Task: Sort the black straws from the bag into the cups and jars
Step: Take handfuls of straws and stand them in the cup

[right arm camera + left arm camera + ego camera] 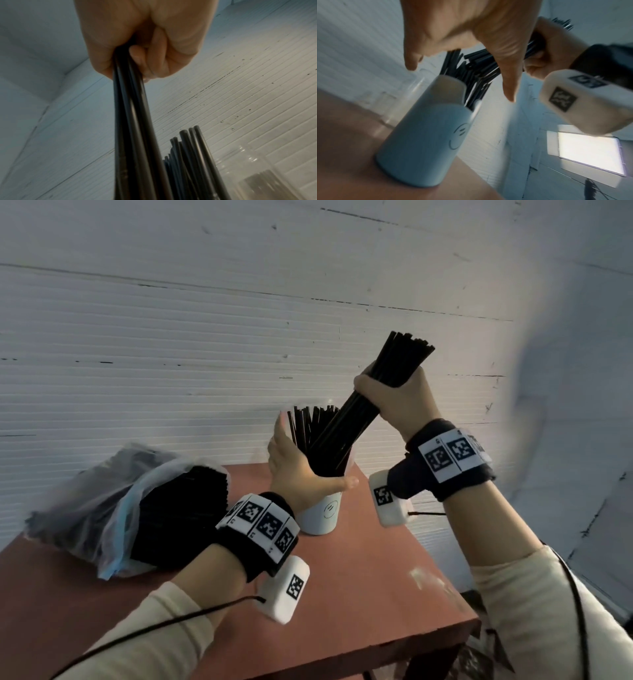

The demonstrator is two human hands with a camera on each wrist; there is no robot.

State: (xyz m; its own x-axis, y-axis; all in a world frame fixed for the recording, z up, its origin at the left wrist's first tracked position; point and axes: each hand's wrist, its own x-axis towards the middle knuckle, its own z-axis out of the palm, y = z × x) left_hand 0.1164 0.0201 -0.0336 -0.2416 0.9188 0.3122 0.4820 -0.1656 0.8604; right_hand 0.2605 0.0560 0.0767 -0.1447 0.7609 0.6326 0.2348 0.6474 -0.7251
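A white cup (320,513) (423,142) stands near the table's back edge, holding several black straws (306,426) (476,67). My left hand (296,470) (471,33) is spread around the cup's mouth, thumb across the front and fingers straight up behind the straws. My right hand (394,395) (145,47) grips a thick bundle of black straws (406,354) (133,121) in a fist above the cup. The bundle tilts down to the left, its lower end in among the cup's straws. The plastic bag of straws (137,501) lies at the left.
The red-brown table (376,577) ends close to the cup on the right and at the front. A clear jar (418,86) (257,169) stands just behind the cup, against the white ribbed wall (171,354). A bright panel (587,152) shows to the right.
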